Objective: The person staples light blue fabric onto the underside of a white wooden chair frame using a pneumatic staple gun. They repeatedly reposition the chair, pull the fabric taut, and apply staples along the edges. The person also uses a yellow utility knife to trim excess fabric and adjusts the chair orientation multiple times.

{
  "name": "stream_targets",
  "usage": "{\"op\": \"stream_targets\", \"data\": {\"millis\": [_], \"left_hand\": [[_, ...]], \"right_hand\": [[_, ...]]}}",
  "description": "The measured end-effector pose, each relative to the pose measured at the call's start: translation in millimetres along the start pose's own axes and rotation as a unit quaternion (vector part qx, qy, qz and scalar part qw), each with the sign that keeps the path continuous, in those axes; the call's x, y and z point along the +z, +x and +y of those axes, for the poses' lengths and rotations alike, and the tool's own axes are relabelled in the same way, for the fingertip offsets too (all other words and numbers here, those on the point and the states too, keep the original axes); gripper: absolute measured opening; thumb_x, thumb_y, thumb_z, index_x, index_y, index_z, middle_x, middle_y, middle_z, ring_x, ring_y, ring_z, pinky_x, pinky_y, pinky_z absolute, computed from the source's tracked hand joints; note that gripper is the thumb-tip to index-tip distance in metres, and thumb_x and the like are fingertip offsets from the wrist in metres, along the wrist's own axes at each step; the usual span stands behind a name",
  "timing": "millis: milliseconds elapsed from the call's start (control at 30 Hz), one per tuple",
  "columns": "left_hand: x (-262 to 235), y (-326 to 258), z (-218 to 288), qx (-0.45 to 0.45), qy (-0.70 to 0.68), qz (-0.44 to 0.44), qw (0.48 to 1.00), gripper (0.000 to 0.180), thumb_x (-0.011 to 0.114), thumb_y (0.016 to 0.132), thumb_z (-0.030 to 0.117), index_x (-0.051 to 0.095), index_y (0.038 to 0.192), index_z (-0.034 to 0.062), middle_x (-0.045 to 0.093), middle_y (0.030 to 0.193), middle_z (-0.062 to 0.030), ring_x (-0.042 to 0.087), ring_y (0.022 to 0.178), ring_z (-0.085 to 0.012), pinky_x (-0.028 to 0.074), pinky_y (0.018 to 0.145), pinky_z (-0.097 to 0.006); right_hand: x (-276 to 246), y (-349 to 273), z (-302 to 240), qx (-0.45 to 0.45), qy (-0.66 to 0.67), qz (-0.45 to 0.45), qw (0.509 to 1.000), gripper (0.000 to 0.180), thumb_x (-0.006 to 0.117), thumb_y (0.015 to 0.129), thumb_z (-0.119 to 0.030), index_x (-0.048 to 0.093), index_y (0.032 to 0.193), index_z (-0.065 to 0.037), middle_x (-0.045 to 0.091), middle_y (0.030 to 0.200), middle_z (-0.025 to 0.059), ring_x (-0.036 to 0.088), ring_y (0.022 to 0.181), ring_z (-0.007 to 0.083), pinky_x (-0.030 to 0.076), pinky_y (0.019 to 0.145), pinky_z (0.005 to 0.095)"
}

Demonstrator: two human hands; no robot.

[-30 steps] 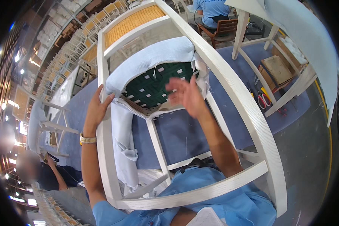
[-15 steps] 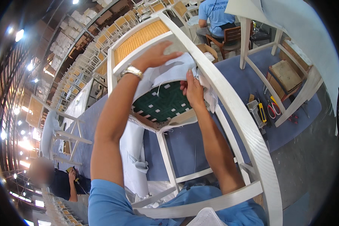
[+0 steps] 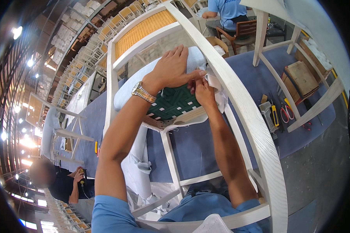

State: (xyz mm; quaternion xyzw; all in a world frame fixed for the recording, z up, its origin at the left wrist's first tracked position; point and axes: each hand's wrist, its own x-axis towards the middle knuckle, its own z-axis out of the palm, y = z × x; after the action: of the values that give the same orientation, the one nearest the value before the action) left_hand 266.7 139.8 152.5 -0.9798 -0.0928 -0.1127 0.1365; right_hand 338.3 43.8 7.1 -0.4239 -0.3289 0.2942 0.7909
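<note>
A white wooden chair frame (image 3: 237, 97) with a woven cane back panel (image 3: 146, 31) lies tipped in front of me. Green webbing (image 3: 169, 106) with pale gaps shows inside its seat opening. Light blue upholstery fabric (image 3: 197, 58) wraps over the far seat edge. My left hand (image 3: 171, 70), a metal watch at its wrist, lies on that fabric with fingers stretched out and thumb pointing to my right hand. Curled at the seat's right corner, my right hand (image 3: 204, 93) pinches the fabric's edge; its fingertips are partly hidden by the left thumb. Loose whitish cloth (image 3: 217, 87) bunches beside it.
Right, on the blue-covered table (image 3: 245, 75), lie a yellow-handled cutter (image 3: 275, 115), scissors (image 3: 287, 113) and a wooden box (image 3: 301, 77) beneath another chair's legs. A co-worker (image 3: 62, 186) holds a tool at lower left. Another person (image 3: 229, 13) sits at the back.
My left hand has moved right and slightly down, its thumb now meeting my right hand at the corner. More of the fabric lies folded over the far seat edge.
</note>
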Motion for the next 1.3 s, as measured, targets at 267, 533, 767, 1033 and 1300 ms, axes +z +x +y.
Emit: {"op": "stream_targets", "data": {"millis": [267, 533, 767, 1033, 1300], "left_hand": [[-10, 26, -46, -0.074, -0.245, -0.154, 0.954, 0.097, 0.069, 0.084, 0.066, 0.044, 0.149, -0.0017, 0.057, 0.14, -0.0283, 0.059, 0.127, -0.038, 0.041, 0.111, -0.042], [3, 18, -27, -0.055, -0.22, -0.094, 0.969, 0.094, 0.075, 0.077, 0.065, 0.052, 0.142, 0.0007, 0.066, 0.128, -0.0264, 0.065, 0.117, -0.0383, 0.048, 0.102, -0.045], [-4, 28, 0, -0.089, -0.12, -0.09, 0.985, 0.095, 0.071, 0.085, 0.059, 0.041, 0.15, -0.0025, 0.054, 0.143, -0.0295, 0.052, 0.134, -0.0406, 0.039, 0.113, -0.045], [-2, 19, -9, -0.101, -0.122, -0.095, 0.983, 0.101, 0.074, 0.08, 0.064, 0.042, 0.15, -0.0008, 0.055, 0.141, -0.0312, 0.054, 0.132, -0.0416, 0.041, 0.111, -0.047], [-7, 16, 0, -0.099, -0.097, -0.082, 0.987, 0.097, 0.075, 0.08, 0.062, 0.044, 0.149, 0.0008, 0.058, 0.139, -0.0282, 0.057, 0.13, -0.04, 0.043, 0.109, -0.046]], "right_hand": [[18, -7, -13, 0.029, 0.022, -0.004, 0.999, 0.055, 0.045, 0.108, -0.05, 0.064, 0.095, 0.0, 0.062, 0.072, 0.0041, 0.058, 0.06, 0.0108, 0.045, 0.051, 0.0257], [-62, -202, -2, 0.164, 0.062, -0.187, 0.967, 0.033, 0.056, 0.105, -0.017, 0.058, 0.135, -0.003, 0.065, 0.12, 0.0091, 0.067, 0.099, 0.0186, 0.055, 0.09, 0.0321], [-266, -484, -2, 0.168, -0.478, -0.131, 0.852, 0.038, 0.065, 0.094, -0.029, 0.068, 0.122, -0.004, 0.07, 0.093, 0.0164, 0.067, 0.08, 0.026, 0.055, 0.074, 0.0401], [-347, -290, -2, 0.062, -0.501, 0.244, 0.828, 0.031, 0.066, 0.097, -0.024, 0.065, 0.121, -0.003, 0.072, 0.103, 0.0144, 0.07, 0.095, 0.0303, 0.055, 0.085, 0.0395], [-392, -151, 31, 0.167, -0.632, 0.295, 0.697, 0.039, 0.067, 0.093, -0.026, 0.06, 0.128, -0.01, 0.063, 0.127, 0.0183, 0.068, 0.106, 0.0396, 0.056, 0.087, 0.048]]}}
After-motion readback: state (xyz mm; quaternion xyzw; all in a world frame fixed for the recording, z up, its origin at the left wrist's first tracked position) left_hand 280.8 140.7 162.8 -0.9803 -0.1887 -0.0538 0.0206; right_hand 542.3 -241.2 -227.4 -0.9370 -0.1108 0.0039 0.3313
